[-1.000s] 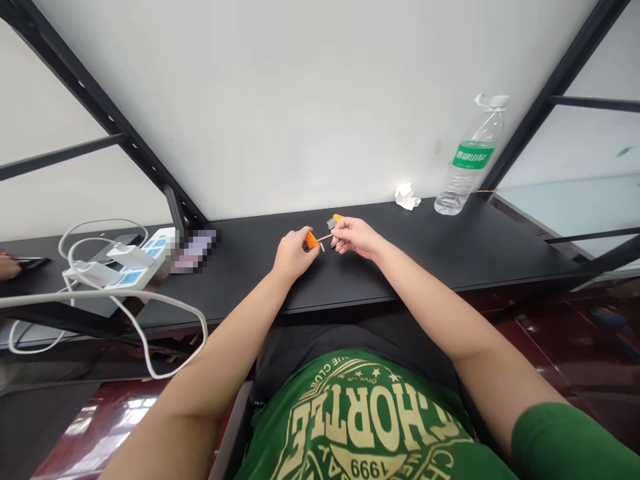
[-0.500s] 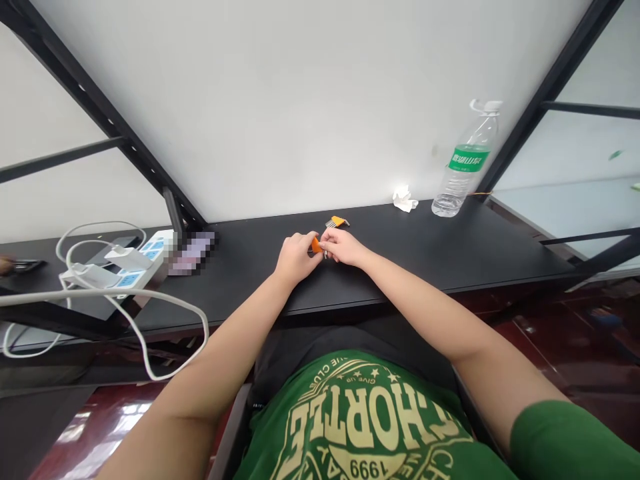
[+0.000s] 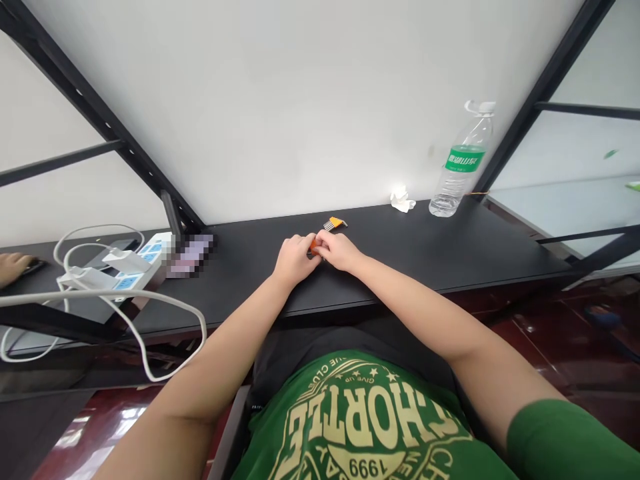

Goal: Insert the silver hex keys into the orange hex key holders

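Observation:
Both hands meet at the middle of the black table, close above its top. My left hand [image 3: 294,259] is closed, fingers and thumb pinching a small orange piece [image 3: 314,247]. From the other side, my right hand [image 3: 341,249] holds the same piece with bent fingers pressed against it. Most of the piece is covered by the fingers, so its kind and any parts on it cannot be made out. Just beyond the hands lies a yellow-orange holder [image 3: 337,222] with a row of thin metal rods sticking out to its left; neither hand touches it.
At the back right stands a water bottle [image 3: 461,163] with a green label, beside crumpled tissue [image 3: 401,199]. To the left are a pixelated phone-like object [image 3: 193,255], a white power strip [image 3: 150,257] and looping white cable [image 3: 175,303]. Another person's hand [image 3: 14,267] rests at the far left.
My right fingers have shifted slightly left over the orange piece, and the metal bit seen under them is now hidden. The other person's hand shows more at the left edge.

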The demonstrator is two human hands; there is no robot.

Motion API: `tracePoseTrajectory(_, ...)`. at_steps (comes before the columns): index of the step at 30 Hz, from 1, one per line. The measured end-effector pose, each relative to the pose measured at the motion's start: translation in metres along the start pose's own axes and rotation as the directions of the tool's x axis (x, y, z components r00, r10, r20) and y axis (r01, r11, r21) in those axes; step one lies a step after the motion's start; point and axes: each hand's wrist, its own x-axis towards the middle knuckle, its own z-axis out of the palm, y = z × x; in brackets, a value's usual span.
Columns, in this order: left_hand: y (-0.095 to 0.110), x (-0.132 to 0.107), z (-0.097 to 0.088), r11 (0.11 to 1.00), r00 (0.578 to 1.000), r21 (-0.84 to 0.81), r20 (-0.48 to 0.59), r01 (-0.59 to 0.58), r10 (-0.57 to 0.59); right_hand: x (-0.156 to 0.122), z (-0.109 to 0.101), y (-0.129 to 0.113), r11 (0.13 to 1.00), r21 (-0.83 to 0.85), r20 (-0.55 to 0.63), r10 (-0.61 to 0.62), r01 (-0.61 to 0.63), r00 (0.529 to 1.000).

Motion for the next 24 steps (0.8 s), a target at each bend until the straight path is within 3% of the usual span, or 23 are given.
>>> tracePoseTrajectory(4,-0.004,0.0,0.003,0.999,0.999,-0.015,-0.022,0.038,-0.039,0.002,-0.015,0.01,0.999,0.033,-0.041,0.044,-0.043,0.998)
tracePoseTrajectory(6,-0.007,-0.001,0.005,0.998,0.998,-0.02,-0.025,0.061,-0.061,0.004,-0.025,0.019,0.992,-0.074,-0.088,0.091,-0.097,0.992)
tracePoseTrajectory(8,-0.01,-0.001,0.006,0.996,0.996,-0.032,-0.013,0.085,-0.085,0.006,-0.034,0.029,0.962,-0.227,-0.059,0.141,-0.151,0.988)
tracePoseTrajectory(14,-0.014,-0.001,0.006,0.99,0.992,-0.065,-0.015,0.123,-0.124,0.005,-0.041,0.035,0.881,-0.467,0.079,0.12,-0.069,0.99)
tracePoseTrajectory(24,-0.014,-0.002,0.005,0.985,0.989,-0.101,-0.022,0.141,-0.143,0.0,-0.043,0.025,0.762,-0.648,0.132,0.102,0.008,0.986)
